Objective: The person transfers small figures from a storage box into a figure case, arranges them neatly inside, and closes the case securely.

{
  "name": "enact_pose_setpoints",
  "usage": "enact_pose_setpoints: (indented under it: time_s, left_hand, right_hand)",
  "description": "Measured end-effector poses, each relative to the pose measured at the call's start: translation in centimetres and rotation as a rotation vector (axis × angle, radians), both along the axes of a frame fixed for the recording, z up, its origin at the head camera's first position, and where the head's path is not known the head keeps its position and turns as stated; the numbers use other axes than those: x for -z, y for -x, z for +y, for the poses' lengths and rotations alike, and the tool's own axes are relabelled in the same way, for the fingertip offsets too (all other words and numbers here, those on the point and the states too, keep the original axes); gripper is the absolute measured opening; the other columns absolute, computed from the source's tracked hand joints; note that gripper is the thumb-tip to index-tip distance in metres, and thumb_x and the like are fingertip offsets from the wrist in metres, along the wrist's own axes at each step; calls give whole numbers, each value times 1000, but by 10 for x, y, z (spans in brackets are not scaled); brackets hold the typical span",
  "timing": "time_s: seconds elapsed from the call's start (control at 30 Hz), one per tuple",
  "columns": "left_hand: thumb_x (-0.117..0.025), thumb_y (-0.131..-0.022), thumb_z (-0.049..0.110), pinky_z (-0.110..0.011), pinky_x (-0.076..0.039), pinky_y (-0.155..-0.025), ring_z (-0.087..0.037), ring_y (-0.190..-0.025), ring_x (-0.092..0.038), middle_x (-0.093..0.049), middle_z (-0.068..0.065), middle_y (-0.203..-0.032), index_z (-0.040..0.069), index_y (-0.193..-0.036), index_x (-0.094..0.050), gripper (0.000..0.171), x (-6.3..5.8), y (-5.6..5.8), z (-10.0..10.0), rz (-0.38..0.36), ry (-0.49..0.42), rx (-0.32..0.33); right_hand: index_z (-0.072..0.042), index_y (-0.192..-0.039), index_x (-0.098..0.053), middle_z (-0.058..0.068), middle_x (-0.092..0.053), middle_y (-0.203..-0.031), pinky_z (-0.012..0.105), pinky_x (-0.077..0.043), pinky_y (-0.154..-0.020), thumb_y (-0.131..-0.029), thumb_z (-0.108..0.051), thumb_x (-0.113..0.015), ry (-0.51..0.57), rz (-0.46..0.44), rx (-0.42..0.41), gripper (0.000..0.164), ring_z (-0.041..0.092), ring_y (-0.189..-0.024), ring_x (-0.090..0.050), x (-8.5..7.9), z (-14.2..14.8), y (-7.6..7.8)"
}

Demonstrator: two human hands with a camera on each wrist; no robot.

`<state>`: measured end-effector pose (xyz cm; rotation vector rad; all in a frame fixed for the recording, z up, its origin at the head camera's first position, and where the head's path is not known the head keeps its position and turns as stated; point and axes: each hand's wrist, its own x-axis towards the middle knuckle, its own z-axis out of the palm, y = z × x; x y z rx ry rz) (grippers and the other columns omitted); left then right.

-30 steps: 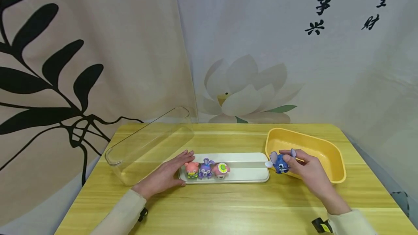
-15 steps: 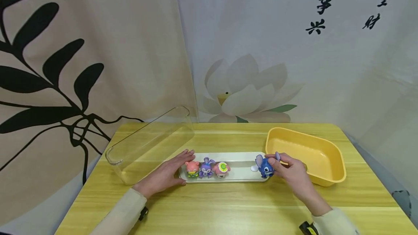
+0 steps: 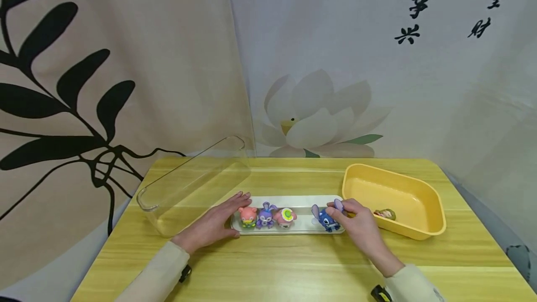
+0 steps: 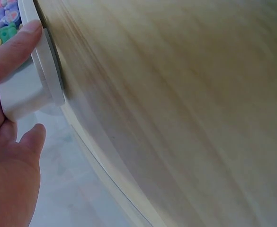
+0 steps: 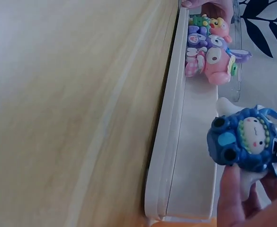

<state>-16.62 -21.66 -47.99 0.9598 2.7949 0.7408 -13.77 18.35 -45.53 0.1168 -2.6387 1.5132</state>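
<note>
With the right hand (image 3: pixel 360 225), pinches the tilted blue figurine (image 3: pixel 325 221) over the white tray (image 3: pixel 304 223). With the left hand (image 3: pixel 211 225), spread thumb from fingers, grips the tray's left end.

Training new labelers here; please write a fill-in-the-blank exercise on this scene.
The figurine in the right hand is coloured ____.
Near the left hand, ____ other figurines sit on the white tray.
Their middle one is coloured ____.
In the head view, the yellow tub stands to the tray's ____.
Missing words: blue; three; purple; right.
</note>
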Motion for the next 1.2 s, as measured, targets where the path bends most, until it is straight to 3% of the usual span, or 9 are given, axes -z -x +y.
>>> enact_pose_setpoints:
  time_s: [0.1,0.4,0.63,1.03,1.2]
  left_hand:
    - [-90,-80,14,-49,-33,-121,-28,-156,-24,-27,-4,-170,14,-159,-41,93,0,0,0,0,2,-2]
    - [-90,-79,14,-48,-33,-122,-29,-156,-24,-28,-4,-170,13,-159,-42,94,-1,-1,0,3,5,-2]
    - [-90,-79,14,-49,-32,-122,-28,-156,-24,-27,-4,-170,13,-160,-41,94,-1,-1,0,-2,3,-5]
    - [-89,-81,14,-50,-33,-122,-28,-156,-23,-27,-2,-170,15,-160,-40,94,1,0,-1,-8,0,-2]
    - [-89,-81,14,-50,-33,-122,-28,-156,-23,-27,-3,-170,14,-160,-40,93,0,0,-1,-13,-3,-1]
  right_hand:
    - [-11,-111,-81,2,-72,-109,23,-54,-86,-95,-34,-77,18,-3,-10,29,17,-105,-64,0,-1,1]
    - [-3,-100,-79,10,-71,-113,19,-55,-82,-93,-22,-80,205,-67,10,20,14,-100,-61,7,-15,-1]
    - [0,-96,-61,14,-72,-105,20,-56,-74,-93,-13,-79,246,-65,56,23,16,-91,-66,10,-25,-1]
    - [-1,-90,-56,12,-65,-95,21,-54,-68,-93,-9,-77,171,-47,23,23,19,-84,-61,15,-26,1]
    - [-2,-95,-56,11,-63,-96,22,-54,-71,-97,-13,-75,134,-70,2,22,20,-87,-61,15,-22,2]
